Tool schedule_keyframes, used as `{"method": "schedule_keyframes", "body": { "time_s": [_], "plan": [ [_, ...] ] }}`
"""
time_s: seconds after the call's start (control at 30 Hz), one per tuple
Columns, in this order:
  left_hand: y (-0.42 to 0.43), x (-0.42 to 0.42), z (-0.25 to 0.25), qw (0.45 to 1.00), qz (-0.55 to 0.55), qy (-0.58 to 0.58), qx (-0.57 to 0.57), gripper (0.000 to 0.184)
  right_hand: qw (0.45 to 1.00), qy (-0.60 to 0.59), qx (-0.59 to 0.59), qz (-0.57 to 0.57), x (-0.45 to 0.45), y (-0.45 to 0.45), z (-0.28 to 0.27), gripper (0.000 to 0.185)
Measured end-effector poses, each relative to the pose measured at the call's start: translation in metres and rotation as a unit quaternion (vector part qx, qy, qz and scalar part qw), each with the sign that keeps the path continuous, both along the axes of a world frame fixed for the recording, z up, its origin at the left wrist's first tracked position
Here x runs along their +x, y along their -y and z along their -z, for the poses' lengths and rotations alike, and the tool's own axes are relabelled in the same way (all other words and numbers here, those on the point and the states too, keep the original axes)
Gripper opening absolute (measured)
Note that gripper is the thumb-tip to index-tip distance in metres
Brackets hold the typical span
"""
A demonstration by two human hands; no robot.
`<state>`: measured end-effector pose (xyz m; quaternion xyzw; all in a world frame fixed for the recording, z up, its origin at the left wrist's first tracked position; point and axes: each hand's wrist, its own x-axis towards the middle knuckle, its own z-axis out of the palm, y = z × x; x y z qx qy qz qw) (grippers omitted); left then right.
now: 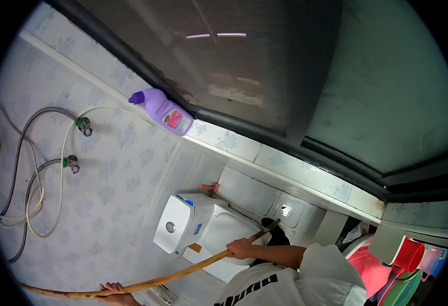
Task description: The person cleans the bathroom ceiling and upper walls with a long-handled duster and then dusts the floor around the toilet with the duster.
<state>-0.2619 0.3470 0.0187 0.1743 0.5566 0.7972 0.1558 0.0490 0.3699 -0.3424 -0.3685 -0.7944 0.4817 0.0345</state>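
A long, slightly curved wooden stick [178, 274] slants across the lower part of the view. My right hand [240, 248] is closed around it near its darker end, in front of the white toilet [224, 229]. Farther along, at the lower left, my left hand [112, 291] grips the same stick, its fingertips showing above the wood. The stick's dark tip reaches over the floor beside the toilet, close to a dark shoe. Its other end runs to the left edge of the view.
A purple cleaner bottle [165, 113] stands on the tiled ledge by the dark-framed window [264, 130]. Hoses and two valves [83, 126] are on the left wall. A floor drain [286, 209] lies beyond the toilet. Red, pink and green plastic basins [369, 268] are at the right.
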Motion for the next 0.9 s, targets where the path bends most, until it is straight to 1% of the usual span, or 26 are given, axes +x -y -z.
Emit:
{"method": "schedule_keyframes", "body": {
  "time_s": [0.07,0.17,0.2,0.23,0.27,0.3,0.33,0.37,0.4,0.43,0.47,0.53,0.6,0.67,0.73,0.8,0.9],
  "plan": [
    [-0.015,0.011,-0.006,0.992,-0.088,-0.091,-0.019,0.057,1.0,-0.013,0.021,0.013,-0.003,-0.005,-0.004,0.036],
    [-0.016,0.005,-0.01,0.996,-0.065,-0.066,0.0,0.058,0.999,-0.012,0.031,0.025,0.008,-0.013,-0.015,0.036],
    [-0.006,-0.013,-0.002,0.996,-0.064,-0.066,0.001,0.058,1.0,-0.004,0.019,0.021,0.014,-0.015,-0.02,0.035],
    [0.011,-0.041,0.012,0.967,-0.074,-0.21,-0.124,0.057,1.0,0.004,0.008,0.016,0.019,-0.015,-0.022,0.035],
    [0.022,-0.056,0.019,0.902,-0.083,-0.347,-0.244,0.057,1.0,0.003,0.009,0.013,0.024,-0.014,-0.022,0.035],
    [0.013,-0.028,0.014,0.901,-0.087,-0.347,-0.244,0.057,0.999,0.023,0.008,0.022,0.033,-0.011,-0.019,0.034],
    [-0.009,0.028,0.007,0.962,-0.102,-0.202,-0.154,0.058,0.999,0.044,0.007,0.03,0.042,-0.008,-0.017,0.033],
    [-0.021,0.067,0.004,0.99,-0.114,-0.05,-0.059,0.06,0.999,0.044,0.01,0.026,0.049,-0.004,-0.008,0.033],
    [-0.022,0.077,0.01,0.992,-0.118,-0.018,-0.048,0.06,0.997,0.064,0.012,0.029,0.054,0.003,0.008,0.029],
    [-0.017,0.068,0.026,0.994,-0.1,-0.005,-0.046,0.06,0.996,0.085,0.015,0.033,0.06,0.008,0.021,0.025],
    [-0.015,0.067,0.036,0.995,-0.084,0.009,-0.043,0.06,0.996,0.087,0.019,0.026,0.068,0.011,0.026,0.025],
    [-0.011,0.081,0.05,0.997,-0.047,0.05,-0.024,0.059,0.992,0.123,-0.013,0.038,0.081,0.014,0.032,0.025],
    [-0.01,0.091,0.058,0.996,-0.063,0.047,-0.031,0.059,0.991,0.134,-0.007,0.026,0.094,0.019,0.039,0.026],
    [-0.006,0.095,0.065,0.998,0.002,0.063,-0.007,0.059,0.989,0.145,-0.002,0.017,0.1,0.021,0.042,0.027],
    [-0.002,0.094,0.067,0.998,-0.004,0.059,-0.013,0.059,0.988,0.152,-0.041,0.004,0.101,0.023,0.046,0.031],
    [0.0,0.093,0.067,0.998,-0.025,0.038,-0.033,0.058,0.99,0.135,-0.048,-0.01,0.1,0.026,0.049,0.032],
    [0.0,0.088,0.059,0.999,-0.027,0.038,-0.026,0.059,0.992,0.112,-0.052,-0.037,0.089,0.026,0.053,0.033]
  ]
}}
